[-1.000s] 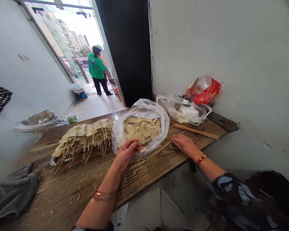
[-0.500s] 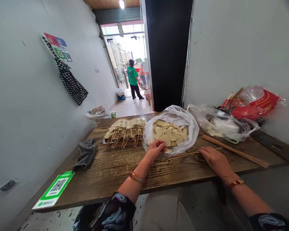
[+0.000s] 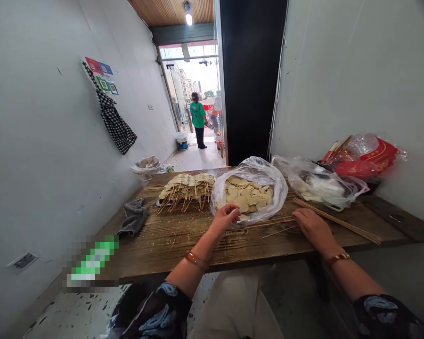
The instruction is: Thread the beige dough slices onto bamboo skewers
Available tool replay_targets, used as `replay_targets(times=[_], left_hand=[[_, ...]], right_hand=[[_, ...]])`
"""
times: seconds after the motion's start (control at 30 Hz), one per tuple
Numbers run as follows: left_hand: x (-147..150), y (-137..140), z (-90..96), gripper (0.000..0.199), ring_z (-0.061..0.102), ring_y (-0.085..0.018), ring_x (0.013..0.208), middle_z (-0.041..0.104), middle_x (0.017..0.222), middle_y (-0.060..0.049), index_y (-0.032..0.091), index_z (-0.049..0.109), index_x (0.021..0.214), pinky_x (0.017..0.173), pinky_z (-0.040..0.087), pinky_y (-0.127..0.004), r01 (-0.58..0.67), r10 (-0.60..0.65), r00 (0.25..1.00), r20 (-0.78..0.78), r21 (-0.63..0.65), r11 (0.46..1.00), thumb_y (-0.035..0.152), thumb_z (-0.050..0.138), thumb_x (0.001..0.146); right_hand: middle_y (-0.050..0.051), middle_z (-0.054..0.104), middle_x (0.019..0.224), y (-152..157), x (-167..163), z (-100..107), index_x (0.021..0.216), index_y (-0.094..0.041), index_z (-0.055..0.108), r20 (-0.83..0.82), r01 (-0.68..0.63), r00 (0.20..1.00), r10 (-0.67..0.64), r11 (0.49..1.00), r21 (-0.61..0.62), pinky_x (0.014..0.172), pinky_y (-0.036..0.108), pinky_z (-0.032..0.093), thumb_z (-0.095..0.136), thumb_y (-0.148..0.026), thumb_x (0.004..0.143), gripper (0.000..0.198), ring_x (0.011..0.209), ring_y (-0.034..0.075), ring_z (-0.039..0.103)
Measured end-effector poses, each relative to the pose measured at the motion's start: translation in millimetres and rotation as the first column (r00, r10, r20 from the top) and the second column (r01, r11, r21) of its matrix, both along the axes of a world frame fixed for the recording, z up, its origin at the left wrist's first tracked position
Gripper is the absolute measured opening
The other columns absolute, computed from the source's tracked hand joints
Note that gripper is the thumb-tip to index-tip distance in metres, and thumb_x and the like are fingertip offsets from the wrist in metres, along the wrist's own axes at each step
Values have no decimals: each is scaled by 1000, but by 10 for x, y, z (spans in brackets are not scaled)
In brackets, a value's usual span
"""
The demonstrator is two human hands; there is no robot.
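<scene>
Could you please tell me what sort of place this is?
Probably a street-front food shop: loaded skewers and a bag of pale slices sit on a wooden table, and the doorway opens outdoors.

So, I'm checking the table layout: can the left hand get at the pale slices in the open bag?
Probably yes: the left hand is at the near edge of the plastic bag, whose mouth is open, and nothing seems to cover the slices.
</scene>
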State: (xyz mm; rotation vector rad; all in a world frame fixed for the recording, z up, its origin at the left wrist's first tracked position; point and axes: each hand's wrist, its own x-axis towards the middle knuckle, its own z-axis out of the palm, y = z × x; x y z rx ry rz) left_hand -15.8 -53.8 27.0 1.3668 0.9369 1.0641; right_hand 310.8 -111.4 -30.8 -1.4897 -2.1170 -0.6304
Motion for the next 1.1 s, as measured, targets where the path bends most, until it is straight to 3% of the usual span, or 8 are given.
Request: replay_targets(times=[0.17, 0.27, 0.43, 0.53, 0.7, 0.83, 0.97, 1.1], left_hand=[[-28, -249, 39, 35, 59, -11, 61, 66, 76, -5, 12, 60, 89, 58, 45, -23, 16, -15, 999, -34, 25, 1000, 42, 65, 72], [94, -464, 35, 31, 60, -13, 69, 67, 79, -5, 13, 62, 93, 65, 47, -24, 216, -198, 961, -193, 77, 973, 40, 59, 78], [465, -785, -39, 26, 61, -17, 92, 68, 100, -7, 16, 65, 101, 84, 46, -29, 623, -401, 705, -585, 241, 744, 30, 58, 79], [653, -788, -134, 36, 53, -21, 115, 60, 122, -10, 17, 60, 114, 100, 39, -33, 686, -357, 660, -661, 338, 644, 27, 57, 80], [909, -510, -263, 40, 50, -24, 119, 57, 127, -13, 15, 60, 114, 103, 37, -37, 563, -204, 713, -671, 374, 737, 27, 62, 76], [1036, -399, -194, 34, 60, -21, 96, 66, 107, -11, 14, 62, 108, 88, 46, -35, 414, -204, 812, -547, 294, 861, 27, 60, 76], [973, -532, -10, 37, 58, -12, 66, 64, 80, -5, 12, 62, 105, 64, 46, -25, 336, -291, 927, -235, 179, 925, 35, 61, 76], [709, -658, 113, 38, 48, -5, 48, 56, 66, 1, 12, 61, 94, 49, 37, -19, 295, -295, 955, 18, 11, 955, 45, 58, 77]], right_hand=[[11, 66, 100, -183, -15, -19, 102, -18, 62, -87, 118, 989, -122, 991, -56, 85, 34, 43, 38, -27, 95, 27, 95, 23, 57], [10, 67, 98, -300, -10, -30, 101, -19, 62, -148, 158, 974, -170, 983, -90, 83, 33, 44, 38, -28, 95, 26, 95, 23, 57], [9, 67, 97, -471, 198, -41, 98, -18, 61, -244, 242, 938, -246, 969, -47, 81, 33, 45, 38, -30, 94, 26, 92, 23, 59], [9, 67, 94, -649, 362, -42, 95, -19, 61, -378, 309, 879, -290, 951, -13, 80, 35, 46, 40, -34, 93, 26, 89, 23, 60], [9, 69, 89, -963, 388, 47, 94, -19, 61, -734, 410, 621, -275, 912, 5, 73, 35, 48, 46, -43, 88, 29, 78, 22, 63], [8, 70, 86, -1106, 140, 117, 98, -20, 58, -856, 208, 467, -221, 969, -137, 72, 34, 50, 49, -45, 86, 30, 76, 21, 66], [7, 72, 87, -1189, -260, 92, 99, -21, 57, -813, -132, 524, -252, 920, -370, 72, 33, 51, 47, -44, 87, 28, 76, 21, 68], [6, 71, 83, -1237, -691, 53, 94, -22, 58, -716, -276, 662, -221, 816, -507, 70, 29, 48, 45, -41, 89, 23, 78, 21, 67]])
